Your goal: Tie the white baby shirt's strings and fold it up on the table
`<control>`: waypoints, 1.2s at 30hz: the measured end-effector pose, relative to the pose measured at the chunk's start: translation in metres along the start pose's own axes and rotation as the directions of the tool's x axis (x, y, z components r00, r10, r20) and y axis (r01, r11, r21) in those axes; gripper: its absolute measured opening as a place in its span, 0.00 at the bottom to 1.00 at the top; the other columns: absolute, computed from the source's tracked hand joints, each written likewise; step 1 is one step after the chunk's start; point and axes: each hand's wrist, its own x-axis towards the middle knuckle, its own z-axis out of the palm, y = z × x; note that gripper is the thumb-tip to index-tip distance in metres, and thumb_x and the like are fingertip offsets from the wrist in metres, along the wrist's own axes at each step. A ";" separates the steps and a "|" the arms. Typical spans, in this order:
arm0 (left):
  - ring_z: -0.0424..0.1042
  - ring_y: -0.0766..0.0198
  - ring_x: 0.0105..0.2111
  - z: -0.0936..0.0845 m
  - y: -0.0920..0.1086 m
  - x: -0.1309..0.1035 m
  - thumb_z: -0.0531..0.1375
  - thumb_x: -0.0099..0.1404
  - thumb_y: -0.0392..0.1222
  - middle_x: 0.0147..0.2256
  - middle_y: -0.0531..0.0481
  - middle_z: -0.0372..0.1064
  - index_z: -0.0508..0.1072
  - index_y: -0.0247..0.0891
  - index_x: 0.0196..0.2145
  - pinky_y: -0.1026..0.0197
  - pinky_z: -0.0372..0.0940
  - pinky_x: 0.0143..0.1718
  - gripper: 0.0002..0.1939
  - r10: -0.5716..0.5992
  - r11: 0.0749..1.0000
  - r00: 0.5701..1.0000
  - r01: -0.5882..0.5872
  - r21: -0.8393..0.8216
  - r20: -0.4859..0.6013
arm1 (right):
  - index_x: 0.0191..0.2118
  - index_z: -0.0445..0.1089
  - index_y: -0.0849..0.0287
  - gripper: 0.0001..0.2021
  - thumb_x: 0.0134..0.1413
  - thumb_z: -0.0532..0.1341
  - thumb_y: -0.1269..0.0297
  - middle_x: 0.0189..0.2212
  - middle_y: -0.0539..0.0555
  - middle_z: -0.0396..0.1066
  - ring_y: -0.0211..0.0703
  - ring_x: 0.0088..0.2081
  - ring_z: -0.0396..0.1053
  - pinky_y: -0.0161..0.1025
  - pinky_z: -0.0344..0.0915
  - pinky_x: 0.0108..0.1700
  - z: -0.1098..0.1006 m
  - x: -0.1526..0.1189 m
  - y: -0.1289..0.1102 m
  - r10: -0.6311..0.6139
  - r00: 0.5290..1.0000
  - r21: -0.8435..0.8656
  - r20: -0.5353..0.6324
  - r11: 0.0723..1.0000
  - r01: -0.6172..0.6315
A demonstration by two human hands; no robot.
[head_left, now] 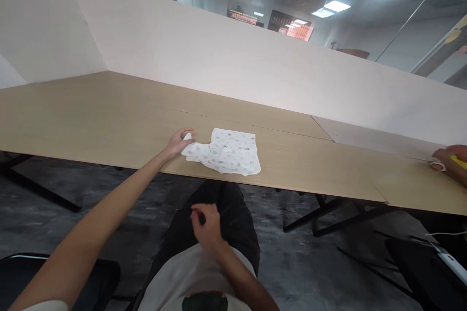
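A small white garment (235, 151) with a scattered small print lies on the table, near its front edge. It looks like baby clothing, partly folded, with a narrow part reaching left. My left hand (178, 143) is at that narrow left end, with a bit of the cloth between thumb and fingers. My right hand (207, 224) is held in front of my body, above my lap and apart from the garment. Its fingers are curled in toward the thumb, and nothing shows in them.
The long wooden table (120, 116) runs along a low white wall (219, 63) with glass above. Another person's hand (447, 159) is at the far right, beside something yellow. A black chair (419, 267) stands at lower right, another chair (98, 282) at lower left.
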 end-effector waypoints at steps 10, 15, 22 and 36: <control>0.74 0.61 0.31 0.121 0.080 -0.010 0.61 0.58 0.47 0.42 0.43 0.71 0.62 0.43 0.59 0.58 0.69 0.30 0.31 0.230 0.973 0.875 -0.191 -0.131 0.427 | 0.42 0.75 0.48 0.12 0.54 0.57 0.66 0.28 0.48 0.77 0.44 0.32 0.75 0.42 0.65 0.46 0.035 -0.032 0.004 -0.068 0.928 -0.078 0.367 0.992 0.103; 0.74 0.55 0.45 0.122 0.060 -0.028 0.58 0.61 0.50 0.47 0.40 0.72 0.66 0.40 0.56 0.54 0.69 0.43 0.27 0.345 0.938 0.819 -0.284 -0.198 0.458 | 0.41 0.75 0.51 0.12 0.54 0.57 0.68 0.29 0.48 0.78 0.44 0.33 0.75 0.41 0.65 0.46 0.021 -0.036 0.013 -0.001 0.951 -0.010 0.310 1.000 0.005; 0.73 0.52 0.45 0.054 0.012 -0.051 0.50 0.66 0.54 0.41 0.43 0.76 0.77 0.40 0.38 0.50 0.65 0.51 0.20 0.352 0.902 0.858 -0.418 0.111 0.374 | 0.38 0.75 0.52 0.12 0.58 0.54 0.66 0.27 0.51 0.77 0.46 0.32 0.74 0.42 0.68 0.39 -0.052 -0.009 0.034 0.069 0.986 0.042 -0.154 0.997 -0.063; 0.73 0.55 0.49 0.039 -0.014 -0.061 0.49 0.69 0.54 0.48 0.46 0.76 0.77 0.41 0.44 0.53 0.66 0.53 0.22 0.458 0.822 0.808 -0.544 0.171 0.370 | 0.41 0.75 0.61 0.16 0.59 0.50 0.71 0.45 0.63 0.74 0.52 0.47 0.71 0.50 0.67 0.51 -0.180 0.083 0.104 -0.175 0.966 -0.507 -0.189 0.860 0.056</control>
